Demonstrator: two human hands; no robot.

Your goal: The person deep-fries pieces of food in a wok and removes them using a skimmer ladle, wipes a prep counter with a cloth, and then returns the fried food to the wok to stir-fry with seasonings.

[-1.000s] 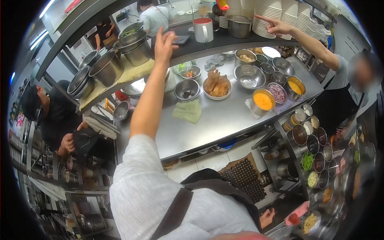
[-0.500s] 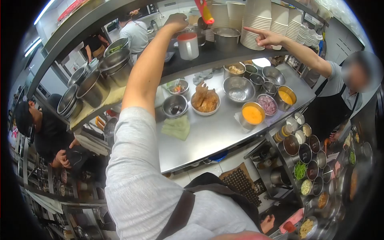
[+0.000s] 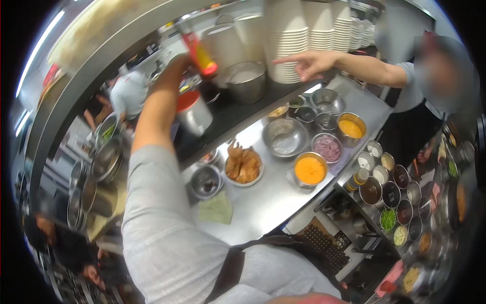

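My left hand (image 3: 181,67) is raised over the dark upper shelf (image 3: 238,115), blurred and in shadow. Its fingers are hidden, so any hold is unclear. Close to its right is a red and yellow object (image 3: 198,53). Below the hand stands a white mug (image 3: 194,114) with a red inside, and a metal pot (image 3: 246,83) is to the right. On the steel counter (image 3: 266,205) below are a bowl of browned food (image 3: 244,166), a green cloth (image 3: 215,207), and a metal container of orange liquid (image 3: 310,170). My right hand is out of sight.
A co-worker's pointing hand (image 3: 310,64) extends from the right, before stacked white bowls (image 3: 289,50). Metal bowls (image 3: 107,158) crowd the left shelf. Ingredient containers (image 3: 371,190) fill the right rack. Other people are at the left, one in dark clothing (image 3: 71,248).
My left hand has moved past the mug toward the red and yellow object. The view has shifted, bringing the upper shelf closer. My right hand, visible earlier at the lower right, has gone from sight.
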